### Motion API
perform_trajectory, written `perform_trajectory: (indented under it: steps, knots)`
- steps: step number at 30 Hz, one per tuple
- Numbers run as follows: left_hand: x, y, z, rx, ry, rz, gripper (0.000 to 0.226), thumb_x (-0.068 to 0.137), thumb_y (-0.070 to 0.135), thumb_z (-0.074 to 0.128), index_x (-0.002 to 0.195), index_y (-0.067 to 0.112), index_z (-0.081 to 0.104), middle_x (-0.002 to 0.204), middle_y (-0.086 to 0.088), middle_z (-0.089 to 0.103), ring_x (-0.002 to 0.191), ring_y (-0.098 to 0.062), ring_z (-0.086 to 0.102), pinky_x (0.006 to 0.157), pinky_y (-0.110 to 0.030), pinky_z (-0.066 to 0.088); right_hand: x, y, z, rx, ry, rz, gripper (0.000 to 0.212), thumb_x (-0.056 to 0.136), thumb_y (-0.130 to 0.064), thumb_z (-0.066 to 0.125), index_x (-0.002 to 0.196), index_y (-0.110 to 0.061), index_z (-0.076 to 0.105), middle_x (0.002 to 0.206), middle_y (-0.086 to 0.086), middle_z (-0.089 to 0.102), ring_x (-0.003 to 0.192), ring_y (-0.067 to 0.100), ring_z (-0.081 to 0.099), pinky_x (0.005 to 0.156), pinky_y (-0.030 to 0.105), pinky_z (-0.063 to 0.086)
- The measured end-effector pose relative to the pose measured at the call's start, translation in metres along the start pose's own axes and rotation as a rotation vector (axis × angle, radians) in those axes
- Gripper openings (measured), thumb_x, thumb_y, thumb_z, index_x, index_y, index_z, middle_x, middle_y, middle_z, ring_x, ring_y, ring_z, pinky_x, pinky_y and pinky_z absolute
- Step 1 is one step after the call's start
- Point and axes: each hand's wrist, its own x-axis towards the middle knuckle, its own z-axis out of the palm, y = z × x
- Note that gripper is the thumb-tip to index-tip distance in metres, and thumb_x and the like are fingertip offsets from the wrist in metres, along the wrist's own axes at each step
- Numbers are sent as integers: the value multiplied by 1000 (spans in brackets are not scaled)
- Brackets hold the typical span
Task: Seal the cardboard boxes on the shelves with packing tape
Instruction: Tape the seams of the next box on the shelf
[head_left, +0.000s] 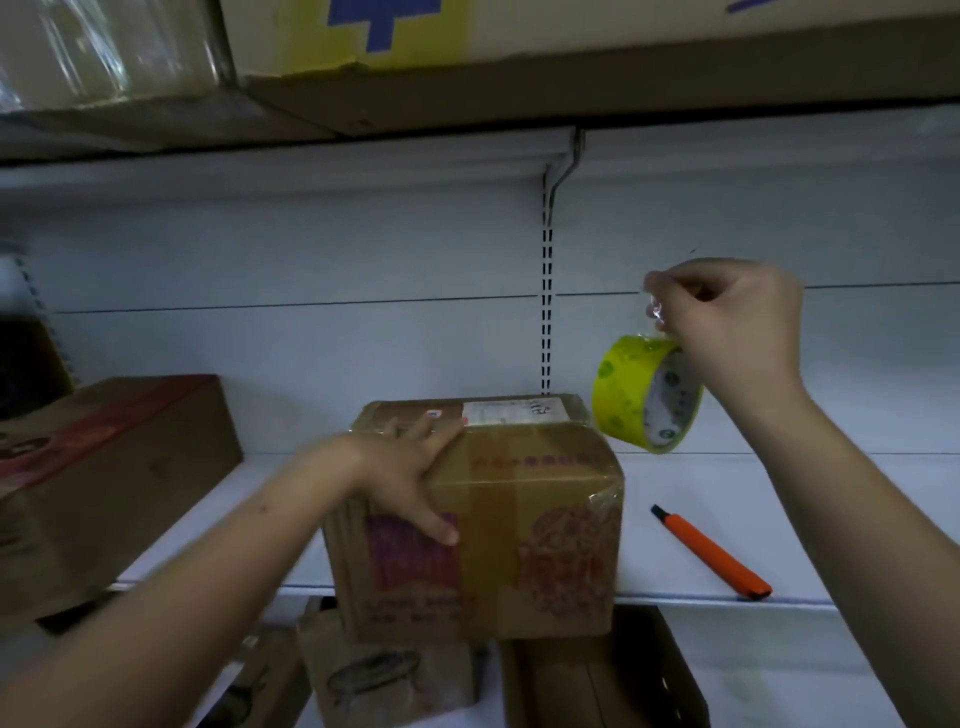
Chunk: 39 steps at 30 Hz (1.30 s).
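Two hands: both busy.
Left hand (410, 462): fingers spread flat on the cardboard box (483, 519).
Right hand (737, 322): at 2 o'clock, fingers pinch the tape end; tape roll (631, 395) hangs below.
Cutter (711, 553): on the shelf (727, 478), at 4 o'clock.

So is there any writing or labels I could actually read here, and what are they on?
None can be read.
White label on the middle box: handwriting, blurred.
Red print on that box's front and top: blurred.
Blue marks on the upper yellow box: cut off.
Tape roll: green logos, too small.
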Motion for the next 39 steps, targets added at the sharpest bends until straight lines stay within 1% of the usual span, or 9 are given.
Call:
perform_trajectory:
  steps: [2,6,10,13,15,18,26,34,39]
  knots:
    - [16,17,22,-13,167,-18,124,66,87,59,153,45,-19,165,4,-19,152,-39,-6,117,-69,6,6,-6,12,-7,-24,-11,22,86,-26,67,68,-15,75,61,-9,70,61,9,68,73,38,57]
    - [38,21,27,-168,390,101,118,66,99,36,158,38,-5,168,2,-4,154,-23,-6,121,-61,2,16,-10,50,88,-97,84,26,87,-20,67,66,-5,72,57,4,69,55,17,69,66,43,59]
    - [39,28,13,-872,460,299,119,64,92,54,158,39,3,162,16,23,148,-9,23,121,-38,24,22,-15,83,308,-171,301,26,90,-14,69,66,-4,69,61,11,69,55,21,68,66,44,62]
    - [47,51,6,-1049,609,281,80,83,69,60,148,29,35,140,13,52,126,-6,49,96,-22,43,20,-15,100,333,-227,352,23,92,-13,68,71,-3,70,64,10,70,59,20,70,69,39,63]
    - [60,58,0,-1026,738,110,43,97,50,55,122,16,53,107,1,64,103,-19,61,73,-25,44,20,-9,105,332,-244,364,21,92,-12,68,75,0,71,65,11,71,61,21,71,70,38,63]
    - [75,59,-8,-982,841,-28,20,104,28,45,107,8,45,84,-3,58,86,-31,60,67,-35,41,23,9,101,333,-252,415,20,91,-13,70,74,-2,72,67,11,73,66,23,73,72,34,62]
    - [98,40,-30,-900,830,-191,38,104,45,35,101,12,53,81,-7,56,89,-34,60,72,-37,42,33,58,92,516,-244,634,17,90,-13,70,92,3,70,82,17,74,74,24,75,70,29,60]
    - [119,54,-17,-522,623,-233,48,97,63,35,113,24,59,115,-11,57,118,-36,49,81,-40,30,7,113,85,679,-206,839,17,93,-13,67,92,4,65,81,15,70,70,18,70,60,21,58]
    - [128,48,-11,-699,808,-120,41,103,46,33,84,17,53,83,-8,60,90,-33,60,78,-40,46,-5,129,70,754,-128,816,20,91,-10,69,99,8,66,98,23,71,82,26,73,69,24,60]
